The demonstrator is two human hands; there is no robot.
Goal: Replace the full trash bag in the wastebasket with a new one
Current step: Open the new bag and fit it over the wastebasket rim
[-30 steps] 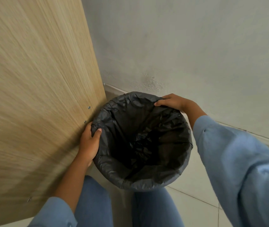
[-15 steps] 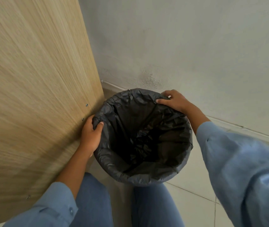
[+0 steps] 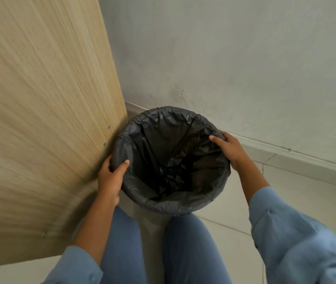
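A pale tiled floor carries the bag-lined wastebasket, tucked in the corner just beside a wooden panel.

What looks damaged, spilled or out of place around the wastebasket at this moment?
Little stands out. The black trash bag is folded over the rim, wrinkled but with no visible tear, and both the left hand and right hand grip its edge. Only the wall shows a rough, blistered patch just above the bin. Nothing is spilled.
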